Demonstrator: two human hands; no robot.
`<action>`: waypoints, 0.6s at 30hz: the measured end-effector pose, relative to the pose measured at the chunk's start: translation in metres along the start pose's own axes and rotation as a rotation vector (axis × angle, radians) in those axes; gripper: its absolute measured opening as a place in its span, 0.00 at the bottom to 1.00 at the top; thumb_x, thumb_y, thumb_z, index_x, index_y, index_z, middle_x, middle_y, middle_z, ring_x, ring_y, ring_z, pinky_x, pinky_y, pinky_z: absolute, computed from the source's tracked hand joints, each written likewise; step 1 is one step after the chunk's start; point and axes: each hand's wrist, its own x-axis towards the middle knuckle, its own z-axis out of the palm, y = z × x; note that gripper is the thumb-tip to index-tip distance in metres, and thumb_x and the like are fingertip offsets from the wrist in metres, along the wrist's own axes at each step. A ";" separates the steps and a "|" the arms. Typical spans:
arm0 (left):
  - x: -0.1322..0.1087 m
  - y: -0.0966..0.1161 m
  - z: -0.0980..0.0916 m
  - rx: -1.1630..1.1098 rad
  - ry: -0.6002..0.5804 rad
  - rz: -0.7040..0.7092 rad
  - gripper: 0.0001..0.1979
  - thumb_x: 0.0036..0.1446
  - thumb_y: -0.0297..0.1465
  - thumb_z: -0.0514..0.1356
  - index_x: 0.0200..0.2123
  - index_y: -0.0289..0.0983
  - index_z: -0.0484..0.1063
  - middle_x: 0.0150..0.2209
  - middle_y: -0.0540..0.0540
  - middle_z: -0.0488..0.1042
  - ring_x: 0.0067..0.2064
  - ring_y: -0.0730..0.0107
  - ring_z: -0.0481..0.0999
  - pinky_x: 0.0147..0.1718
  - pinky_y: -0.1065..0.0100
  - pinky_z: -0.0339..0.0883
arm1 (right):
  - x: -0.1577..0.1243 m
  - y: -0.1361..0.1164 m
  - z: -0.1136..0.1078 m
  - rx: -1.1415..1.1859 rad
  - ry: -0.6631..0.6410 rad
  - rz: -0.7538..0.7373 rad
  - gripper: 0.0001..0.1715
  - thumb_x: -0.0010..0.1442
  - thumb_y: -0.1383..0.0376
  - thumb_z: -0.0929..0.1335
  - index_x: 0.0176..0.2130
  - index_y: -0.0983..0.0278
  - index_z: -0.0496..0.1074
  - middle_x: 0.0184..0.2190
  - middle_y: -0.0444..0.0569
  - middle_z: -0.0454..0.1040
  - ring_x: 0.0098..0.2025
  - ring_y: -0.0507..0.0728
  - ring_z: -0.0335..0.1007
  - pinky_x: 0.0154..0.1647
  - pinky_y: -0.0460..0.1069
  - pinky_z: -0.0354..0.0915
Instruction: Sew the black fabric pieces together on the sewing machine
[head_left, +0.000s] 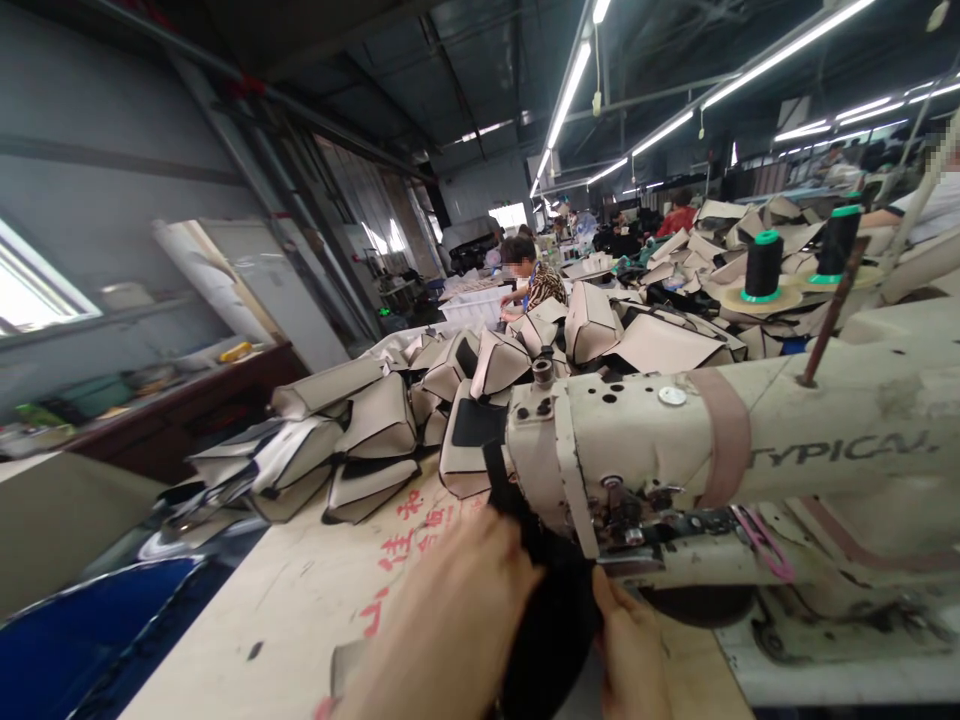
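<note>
Just left of the sewing machine's [637,440] head, my left hand [469,590] is closed on a black fabric piece [551,630]. A black strap runs up from that piece toward the machine's left end. On the right side of the same piece, my right hand [628,635] grips its edge, the thumb near the machine's lower arm. The fingers of the left hand are partly hidden and slightly blurred. Close to the hands, a beige bag with a black panel [480,422] leans beside the machine head.
Beige bag pieces with black edging [375,420] are piled behind the wooden tabletop [285,610]. Black thread cones [763,268] stand behind the machine. A blue-lined bin [97,625] is at lower left. Farther back, a person [544,285] works by a white crate [474,306].
</note>
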 end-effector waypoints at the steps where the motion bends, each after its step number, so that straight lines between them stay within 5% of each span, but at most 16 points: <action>1: -0.018 0.008 0.015 0.009 -0.061 0.026 0.15 0.58 0.34 0.49 0.29 0.42 0.75 0.28 0.44 0.76 0.34 0.59 0.73 0.35 0.61 0.67 | 0.000 0.000 -0.001 -0.011 -0.002 -0.013 0.30 0.40 0.50 0.74 0.37 0.70 0.75 0.35 0.53 0.76 0.37 0.60 0.72 0.36 0.48 0.67; 2: -0.031 0.016 0.032 -0.007 -0.140 0.026 0.17 0.59 0.36 0.48 0.30 0.43 0.75 0.27 0.44 0.76 0.33 0.59 0.74 0.33 0.63 0.68 | -0.001 0.000 -0.001 -0.022 -0.002 -0.027 0.30 0.40 0.50 0.74 0.37 0.70 0.75 0.34 0.53 0.76 0.36 0.60 0.72 0.34 0.48 0.67; 4: -0.040 0.027 0.069 0.012 -0.080 -0.200 0.17 0.59 0.38 0.49 0.37 0.36 0.75 0.37 0.38 0.77 0.41 0.53 0.74 0.39 0.60 0.68 | -0.002 0.000 -0.002 -0.036 -0.005 -0.055 0.28 0.40 0.51 0.74 0.35 0.69 0.75 0.33 0.53 0.76 0.35 0.60 0.72 0.33 0.48 0.67; 8: -0.008 0.035 0.117 -0.129 0.007 -0.559 0.28 0.58 0.46 0.46 0.46 0.26 0.68 0.42 0.31 0.74 0.42 0.52 0.75 0.39 0.62 0.68 | -0.005 -0.002 0.001 -0.050 -0.040 -0.120 0.23 0.41 0.52 0.73 0.32 0.68 0.75 0.31 0.52 0.76 0.35 0.60 0.71 0.35 0.48 0.66; 13: 0.024 0.035 0.127 -0.160 -0.017 -0.696 0.25 0.62 0.41 0.42 0.37 0.29 0.72 0.32 0.35 0.76 0.33 0.58 0.76 0.28 0.66 0.66 | -0.007 -0.005 0.004 -0.071 -0.056 -0.107 0.21 0.43 0.54 0.72 0.32 0.67 0.75 0.28 0.49 0.76 0.31 0.58 0.69 0.28 0.46 0.63; 18: 0.022 0.026 0.137 -0.155 0.041 -0.541 0.19 0.61 0.36 0.45 0.40 0.33 0.73 0.28 0.39 0.74 0.30 0.63 0.75 0.26 0.69 0.64 | -0.007 -0.006 0.005 -0.064 -0.018 -0.095 0.23 0.42 0.52 0.73 0.33 0.67 0.76 0.27 0.48 0.75 0.28 0.56 0.67 0.24 0.44 0.60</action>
